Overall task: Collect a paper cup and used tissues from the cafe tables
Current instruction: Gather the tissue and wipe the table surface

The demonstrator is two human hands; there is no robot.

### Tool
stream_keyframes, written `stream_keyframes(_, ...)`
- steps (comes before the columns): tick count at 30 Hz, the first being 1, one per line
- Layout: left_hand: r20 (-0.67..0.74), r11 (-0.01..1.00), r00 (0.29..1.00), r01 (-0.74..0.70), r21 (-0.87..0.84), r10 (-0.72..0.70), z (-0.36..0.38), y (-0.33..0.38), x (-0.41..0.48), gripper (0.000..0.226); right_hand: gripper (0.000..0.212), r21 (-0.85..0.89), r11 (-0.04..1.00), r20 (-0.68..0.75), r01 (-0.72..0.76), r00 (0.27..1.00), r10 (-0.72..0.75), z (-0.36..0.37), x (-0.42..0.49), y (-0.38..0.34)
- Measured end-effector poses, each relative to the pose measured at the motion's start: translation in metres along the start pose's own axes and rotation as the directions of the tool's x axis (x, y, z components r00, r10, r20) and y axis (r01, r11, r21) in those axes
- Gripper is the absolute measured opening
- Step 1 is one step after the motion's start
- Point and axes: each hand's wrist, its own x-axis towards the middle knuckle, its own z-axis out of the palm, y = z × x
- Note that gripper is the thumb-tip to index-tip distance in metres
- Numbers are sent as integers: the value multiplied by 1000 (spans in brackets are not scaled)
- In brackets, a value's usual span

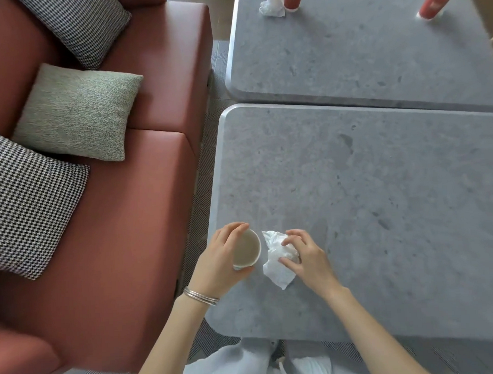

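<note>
Here the left hand (218,258) curls its fingers round the open paper cup (245,248) near the near bench's (382,209) left edge. Just beside it, the right hand (304,255) pinches the crumpled white tissue (275,266) lying on the bench.

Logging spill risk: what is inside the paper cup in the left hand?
The white-rimmed paper cup, gripped by the left hand, shows a pale beige interior with nothing solid in it. Whether that is liquid or the bare bottom cannot be told.
</note>
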Motion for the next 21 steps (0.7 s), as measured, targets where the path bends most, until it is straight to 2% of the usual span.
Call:
stream_keyframes(4,1,999,1000,29,-16,-29,3,4,-24,80,16,8,1000,-19,-23,1000,23,7,-21,-1)
stream_keyframes(8,0,999,1000,24,-39,-25,1,8,-32,79,11,87,996,-36,-30,999,33,11,-34,-8)
stream_keyframes(12,27,1000,1000,5,-14,-5,-2,7,-30,78,9,151,988,-109,-46,992,62,4,-38,-18)
stream_keyframes(16,71,1000,997,-22,21,21,-4,2,-26,82,6,153,986,-200,-61,975,91,-8,-31,-16)
stream_keyframes(21,95,997,993,-73,22,71,-10,-3,-21,80,6,88,983,-198,-159,965,174,-11,-18,-11)
